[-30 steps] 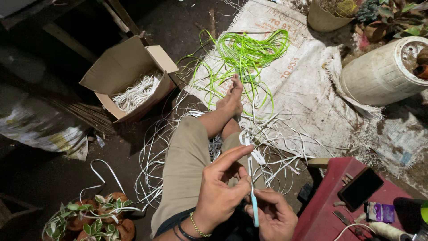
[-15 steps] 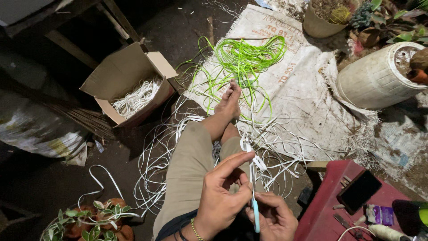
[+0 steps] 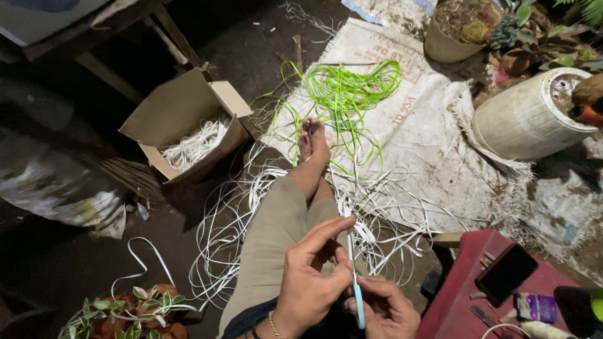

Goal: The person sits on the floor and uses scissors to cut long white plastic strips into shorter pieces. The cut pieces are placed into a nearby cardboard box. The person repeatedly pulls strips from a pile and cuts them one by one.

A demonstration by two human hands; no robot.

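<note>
Head view: two hands, left (image 3: pixel 311 285) and right (image 3: pixel 384 307), pinch closed on one blue-handled tool (image 3: pixel 358 301) and white strips (image 3: pixel 301 226) over the lap. One green bundle (image 3: pixel 352 88) on sacking (image 3: pixel 433 125); one box (image 3: pixel 188 129); one red desk (image 3: pixel 465 282).

I take my outstretched leg (image 3: pixel 282 220) as the mark. Loose strips (image 3: pixel 389 213) lie on the floor all around it. Beyond my foot (image 3: pixel 312 141) a bundle of strips (image 3: pixel 345 88) rests on a sack (image 3: pixel 427 132). Left of the leg an open cardboard box (image 3: pixel 182 125) holds more strips. Right of the sack a drum (image 3: pixel 531 116) lies on its side. Near right of the leg a low stool (image 3: pixel 465 282) carries a phone (image 3: pixel 505 273). Near left sits a potted plant (image 3: pixel 132 311). Both hands meet over my thigh.
</note>
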